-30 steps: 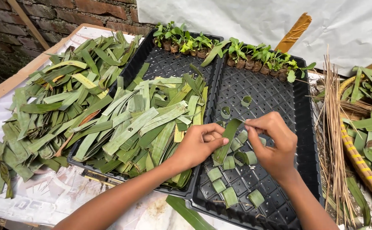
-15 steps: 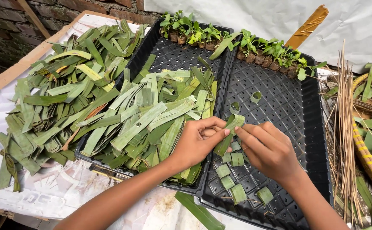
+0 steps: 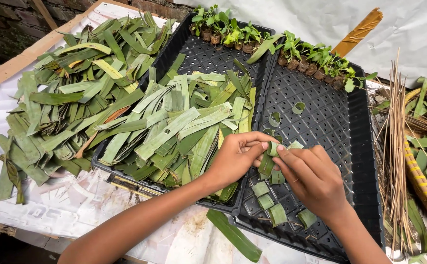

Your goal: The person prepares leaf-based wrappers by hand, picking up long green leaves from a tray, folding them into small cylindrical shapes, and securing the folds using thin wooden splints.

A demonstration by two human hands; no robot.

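Both hands [image 3: 277, 161] pinch a leaf strip [image 3: 267, 159] over black trays [image 3: 360, 146] (brick wall behind).

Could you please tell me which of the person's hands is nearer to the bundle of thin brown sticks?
Right. The right hand works just left of the sticks; the left hand is farther left.

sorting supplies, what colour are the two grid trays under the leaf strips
Black, both trays; the green leaf strips lie on the left one. Shows best in the head view.
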